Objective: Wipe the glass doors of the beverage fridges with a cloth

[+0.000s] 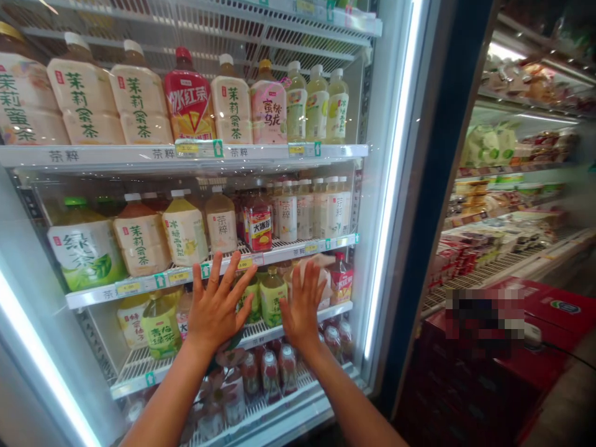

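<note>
Both of my hands are raised before a lit drinks cooler whose shelves hold bottled drinks. My left hand [218, 304] has its fingers spread and holds nothing; behind it runs the middle shelf's front edge [181, 273]. To its right, my right hand [302, 301] is also open, fingers up and palm towards the cooler. Between the hands shows a green tea bottle [272, 298] on the lower shelf. A red-labelled tea bottle [342, 279] stands right of my right hand. Pale reflections suggest a glass pane, but whether my hands touch it I cannot tell.
Large tea bottles [144, 105] line the upper shelf, with a red bottle [189, 102] among them. A bright light strip [391, 180] runs down the cooler's right side. Farther right are open chilled shelves [507, 242] with packaged food, and red boxes [544, 354] stacked in front.
</note>
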`<act>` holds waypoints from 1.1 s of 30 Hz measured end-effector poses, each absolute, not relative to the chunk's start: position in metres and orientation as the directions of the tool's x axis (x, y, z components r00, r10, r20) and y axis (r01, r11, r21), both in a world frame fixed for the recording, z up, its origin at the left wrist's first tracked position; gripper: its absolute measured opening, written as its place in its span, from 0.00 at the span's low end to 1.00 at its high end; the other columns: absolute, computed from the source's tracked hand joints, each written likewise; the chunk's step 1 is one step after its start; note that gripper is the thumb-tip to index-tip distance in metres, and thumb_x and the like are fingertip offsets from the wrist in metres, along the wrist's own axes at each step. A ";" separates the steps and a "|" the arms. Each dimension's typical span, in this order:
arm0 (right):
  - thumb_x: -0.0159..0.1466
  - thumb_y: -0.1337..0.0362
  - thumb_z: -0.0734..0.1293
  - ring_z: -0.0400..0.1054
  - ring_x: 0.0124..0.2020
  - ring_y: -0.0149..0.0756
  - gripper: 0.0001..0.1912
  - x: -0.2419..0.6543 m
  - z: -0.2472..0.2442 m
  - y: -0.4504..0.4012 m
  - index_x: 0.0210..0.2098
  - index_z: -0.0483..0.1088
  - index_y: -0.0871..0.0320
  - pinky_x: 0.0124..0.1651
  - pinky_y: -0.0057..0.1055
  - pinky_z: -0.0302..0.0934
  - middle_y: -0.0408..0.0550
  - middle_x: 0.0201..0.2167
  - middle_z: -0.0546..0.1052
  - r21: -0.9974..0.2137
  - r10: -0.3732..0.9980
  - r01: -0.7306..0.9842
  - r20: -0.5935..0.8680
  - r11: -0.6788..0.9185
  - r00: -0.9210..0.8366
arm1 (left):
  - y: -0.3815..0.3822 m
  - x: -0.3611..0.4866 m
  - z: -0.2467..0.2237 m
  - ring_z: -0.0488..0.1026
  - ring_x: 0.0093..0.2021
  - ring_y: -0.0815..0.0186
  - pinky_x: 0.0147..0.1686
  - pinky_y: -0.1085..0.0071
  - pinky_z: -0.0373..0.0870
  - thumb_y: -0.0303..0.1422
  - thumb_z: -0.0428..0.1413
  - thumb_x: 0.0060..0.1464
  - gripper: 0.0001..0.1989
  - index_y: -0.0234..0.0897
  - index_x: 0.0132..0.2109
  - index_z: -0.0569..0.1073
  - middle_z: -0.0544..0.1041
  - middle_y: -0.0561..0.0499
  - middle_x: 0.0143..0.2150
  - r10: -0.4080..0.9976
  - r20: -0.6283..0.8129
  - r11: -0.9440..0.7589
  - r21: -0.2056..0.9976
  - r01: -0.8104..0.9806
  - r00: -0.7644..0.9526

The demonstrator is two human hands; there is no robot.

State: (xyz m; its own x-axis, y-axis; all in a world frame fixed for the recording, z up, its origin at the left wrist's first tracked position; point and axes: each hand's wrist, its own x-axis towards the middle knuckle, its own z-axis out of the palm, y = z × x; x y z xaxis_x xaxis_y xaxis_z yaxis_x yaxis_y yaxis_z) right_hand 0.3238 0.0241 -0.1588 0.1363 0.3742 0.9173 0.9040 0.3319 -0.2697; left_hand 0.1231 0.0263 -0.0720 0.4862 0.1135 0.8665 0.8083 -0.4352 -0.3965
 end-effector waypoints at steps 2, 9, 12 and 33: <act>0.76 0.49 0.44 0.20 0.78 0.55 0.35 0.330 -0.114 0.033 0.77 0.28 0.54 0.71 0.75 0.29 0.54 0.78 0.28 -0.337 0.328 0.887 0.916 0.316 0.230 | 0.026 0.123 -0.072 0.38 0.78 0.50 0.75 0.42 0.30 0.43 0.58 0.61 0.36 0.49 0.73 0.57 0.51 0.48 0.77 0.117 0.867 -0.438 -0.393 0.809 0.485; 0.71 0.40 0.54 0.26 0.79 0.51 0.44 0.317 -0.200 0.017 0.77 0.38 0.56 0.76 0.61 0.27 0.53 0.78 0.41 0.159 0.377 0.890 0.864 0.427 -0.335 | 0.025 0.123 -0.072 0.38 0.78 0.51 0.75 0.43 0.30 0.43 0.57 0.61 0.36 0.49 0.73 0.58 0.51 0.49 0.77 0.119 0.868 -0.447 -0.386 0.807 0.481; 0.71 0.42 0.56 0.27 0.79 0.50 0.44 0.368 -0.219 0.028 0.77 0.35 0.53 0.76 0.62 0.28 0.52 0.78 0.41 0.181 0.351 0.910 0.880 0.374 -0.320 | 0.026 0.123 -0.072 0.38 0.78 0.51 0.75 0.43 0.30 0.43 0.58 0.61 0.36 0.49 0.73 0.58 0.51 0.49 0.77 0.117 0.869 -0.445 -0.387 0.807 0.481; 0.75 0.48 0.44 0.26 0.78 0.56 0.37 0.459 -0.132 0.066 0.77 0.29 0.57 0.71 0.72 0.28 0.60 0.78 0.34 -0.423 0.240 0.890 0.894 0.173 0.378 | 0.026 0.124 -0.072 0.38 0.78 0.53 0.76 0.44 0.29 0.42 0.58 0.61 0.38 0.49 0.74 0.55 0.50 0.50 0.77 0.092 0.874 -0.457 -0.389 0.800 0.478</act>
